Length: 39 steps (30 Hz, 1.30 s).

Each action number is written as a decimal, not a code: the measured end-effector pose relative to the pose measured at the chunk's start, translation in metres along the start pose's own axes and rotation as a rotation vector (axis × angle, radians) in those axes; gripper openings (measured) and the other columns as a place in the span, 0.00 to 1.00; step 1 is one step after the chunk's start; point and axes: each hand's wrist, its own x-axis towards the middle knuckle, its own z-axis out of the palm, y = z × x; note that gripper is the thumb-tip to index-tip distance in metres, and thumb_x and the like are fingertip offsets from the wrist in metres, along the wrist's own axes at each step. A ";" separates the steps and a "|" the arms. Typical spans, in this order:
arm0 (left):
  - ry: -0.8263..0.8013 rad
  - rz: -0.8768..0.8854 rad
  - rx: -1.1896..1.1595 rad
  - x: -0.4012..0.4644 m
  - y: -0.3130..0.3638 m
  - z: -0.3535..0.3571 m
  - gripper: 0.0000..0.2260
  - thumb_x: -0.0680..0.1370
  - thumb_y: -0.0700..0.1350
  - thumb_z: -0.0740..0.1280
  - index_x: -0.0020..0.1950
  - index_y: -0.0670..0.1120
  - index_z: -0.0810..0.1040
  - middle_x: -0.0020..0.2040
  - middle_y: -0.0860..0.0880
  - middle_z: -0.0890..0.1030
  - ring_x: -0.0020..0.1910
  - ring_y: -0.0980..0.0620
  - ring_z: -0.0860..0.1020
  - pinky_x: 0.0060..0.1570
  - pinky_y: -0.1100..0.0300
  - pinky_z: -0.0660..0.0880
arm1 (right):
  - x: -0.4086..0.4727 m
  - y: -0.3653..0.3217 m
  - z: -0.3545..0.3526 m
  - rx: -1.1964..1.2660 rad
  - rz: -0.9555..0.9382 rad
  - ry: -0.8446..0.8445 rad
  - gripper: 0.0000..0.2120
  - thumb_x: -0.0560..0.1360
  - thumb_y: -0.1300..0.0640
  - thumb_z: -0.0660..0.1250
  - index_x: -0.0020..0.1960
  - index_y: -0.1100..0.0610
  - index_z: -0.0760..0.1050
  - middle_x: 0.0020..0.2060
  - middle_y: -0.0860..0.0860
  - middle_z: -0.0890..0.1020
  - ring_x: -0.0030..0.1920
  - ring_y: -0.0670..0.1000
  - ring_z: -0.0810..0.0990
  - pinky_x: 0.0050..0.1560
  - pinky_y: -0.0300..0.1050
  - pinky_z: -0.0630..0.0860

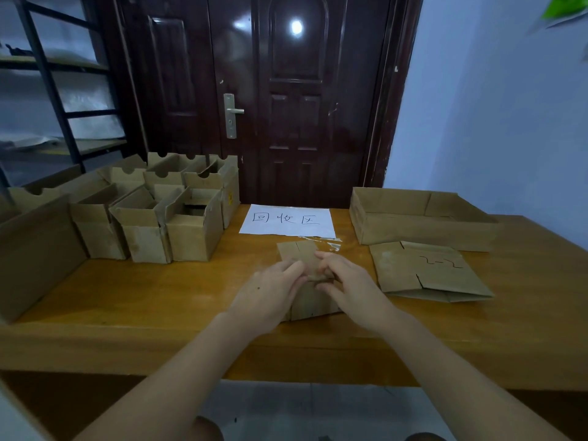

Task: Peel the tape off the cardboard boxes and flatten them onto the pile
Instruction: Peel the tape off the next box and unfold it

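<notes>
Both your left hand [270, 289] and right hand [345, 283] are curled onto the small box [307, 281] at the table's [127, 300] middle, fingertips pinching at its top seam. Peel low and slow, then flatten it toward the flattened pile [426, 272] just right.

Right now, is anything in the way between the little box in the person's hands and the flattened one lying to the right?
Nothing visible. The left hand and right hand already hold the small box. Only bare table lies between it and the flattened pile.
</notes>
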 end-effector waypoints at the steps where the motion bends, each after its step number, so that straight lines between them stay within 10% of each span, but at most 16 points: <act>1: 0.003 -0.002 -0.009 -0.001 0.000 0.000 0.12 0.86 0.54 0.52 0.55 0.52 0.73 0.52 0.56 0.75 0.43 0.55 0.75 0.40 0.54 0.77 | 0.000 0.000 0.000 -0.012 0.001 0.005 0.09 0.81 0.60 0.66 0.57 0.47 0.72 0.76 0.46 0.68 0.71 0.44 0.70 0.70 0.44 0.72; 7: -0.024 -0.011 -0.005 0.000 0.002 -0.001 0.08 0.85 0.56 0.60 0.55 0.53 0.72 0.50 0.58 0.75 0.47 0.58 0.74 0.51 0.66 0.70 | -0.001 0.002 0.002 0.018 0.050 -0.047 0.16 0.84 0.60 0.60 0.71 0.55 0.68 0.74 0.49 0.71 0.66 0.38 0.69 0.68 0.39 0.72; 12: -0.050 0.014 0.018 -0.001 0.004 0.000 0.15 0.85 0.55 0.51 0.59 0.51 0.75 0.69 0.52 0.78 0.75 0.49 0.69 0.75 0.55 0.60 | -0.002 0.002 0.001 -0.006 -0.014 -0.113 0.08 0.84 0.58 0.59 0.59 0.45 0.69 0.78 0.50 0.64 0.76 0.39 0.57 0.75 0.42 0.64; 39: -0.088 0.003 -0.067 -0.011 -0.002 0.008 0.10 0.83 0.55 0.60 0.62 0.55 0.75 0.81 0.54 0.58 0.82 0.53 0.51 0.80 0.52 0.48 | -0.005 0.005 -0.001 -0.046 -0.035 -0.134 0.05 0.82 0.56 0.65 0.51 0.47 0.72 0.80 0.45 0.60 0.81 0.43 0.49 0.80 0.53 0.57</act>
